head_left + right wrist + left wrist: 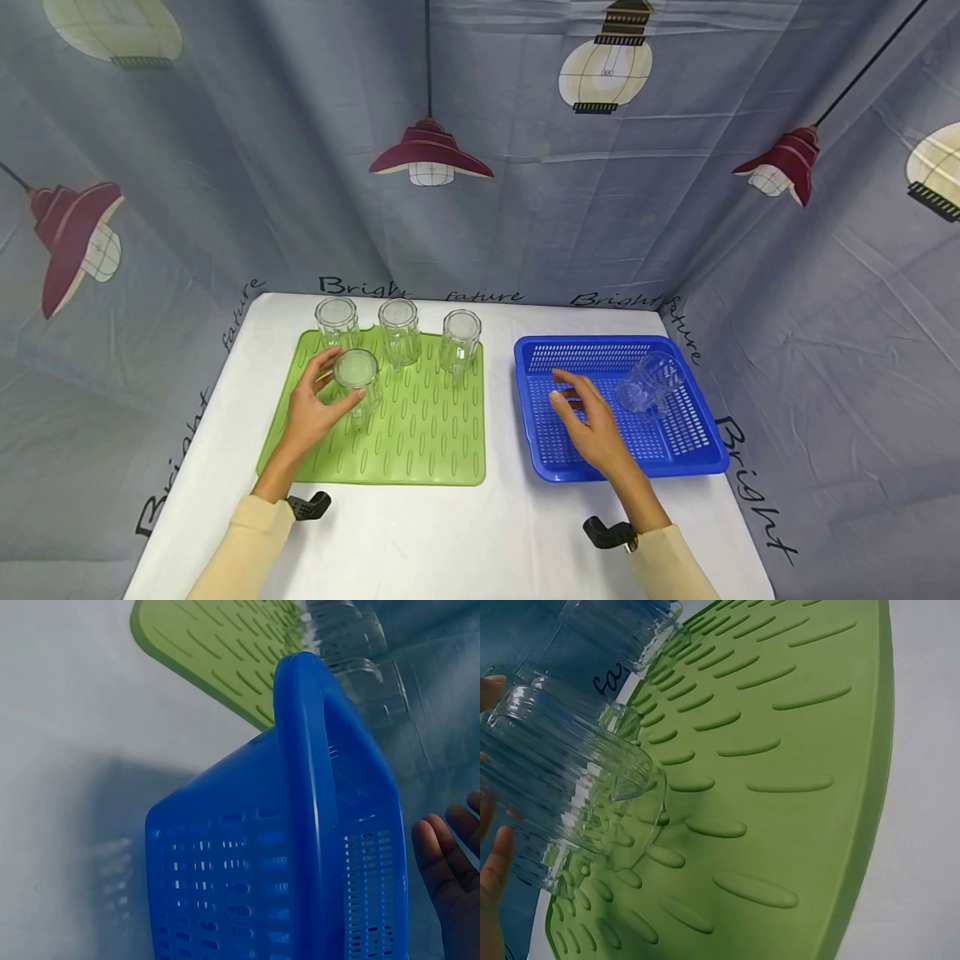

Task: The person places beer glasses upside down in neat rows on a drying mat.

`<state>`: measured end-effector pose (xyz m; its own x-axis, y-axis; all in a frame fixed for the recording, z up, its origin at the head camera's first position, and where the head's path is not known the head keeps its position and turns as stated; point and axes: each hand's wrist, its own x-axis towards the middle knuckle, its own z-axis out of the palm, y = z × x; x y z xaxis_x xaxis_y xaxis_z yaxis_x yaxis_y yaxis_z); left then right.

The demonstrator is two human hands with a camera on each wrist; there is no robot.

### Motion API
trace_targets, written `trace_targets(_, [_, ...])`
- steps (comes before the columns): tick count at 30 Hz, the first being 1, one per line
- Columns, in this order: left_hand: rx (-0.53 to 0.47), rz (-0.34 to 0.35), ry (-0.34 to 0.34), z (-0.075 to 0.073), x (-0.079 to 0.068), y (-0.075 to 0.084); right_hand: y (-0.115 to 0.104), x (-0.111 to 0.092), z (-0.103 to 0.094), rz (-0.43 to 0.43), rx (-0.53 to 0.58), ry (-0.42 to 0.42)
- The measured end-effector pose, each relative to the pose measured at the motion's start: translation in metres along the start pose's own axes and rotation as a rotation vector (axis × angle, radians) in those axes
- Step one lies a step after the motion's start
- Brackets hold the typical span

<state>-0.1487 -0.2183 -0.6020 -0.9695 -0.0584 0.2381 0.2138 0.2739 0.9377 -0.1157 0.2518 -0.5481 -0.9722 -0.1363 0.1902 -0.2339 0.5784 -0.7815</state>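
My left hand (315, 408) curves its thumb and fingers round a clear glass mug (358, 387). This mug stands upside down on the green drying mat (427, 442), its handle toward me; in the left wrist view the same glass mug (577, 765) has its rim on the mat. Above the blue plastic basket (536, 417) hovers my right hand (596, 425), fingers loosely bent and holding nothing. One glass mug (648, 385) lies tipped over in the right part of the basket. In the right wrist view, only fingers of the right hand (454, 870) show, beside the basket.
Behind the left hand, three more upturned glass mugs line the mat's far edge: one at left (337, 321), one in the middle (400, 333), one at right (459, 342). A white tablecloth (450, 542) lies beneath everything. Patterned grey curtain (510, 233) surrounds the table's back and sides.
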Motion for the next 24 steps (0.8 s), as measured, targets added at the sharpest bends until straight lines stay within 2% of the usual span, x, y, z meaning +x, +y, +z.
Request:
trace_targets(9, [0.024, -0.020, 0.002, -0.007, -0.009, -0.003, 0.005, 0.001, 0.000, 0.006, -0.007, -0.003])
trace_targets(16, [0.032, -0.027, 0.003, -0.019, -0.014, -0.004, 0.009, 0.002, -0.004, 0.021, -0.014, 0.011])
trace_targets(24, [0.068, -0.015, 0.064, -0.030, -0.018, -0.004, 0.019, 0.002, -0.010, 0.045, -0.021, 0.028])
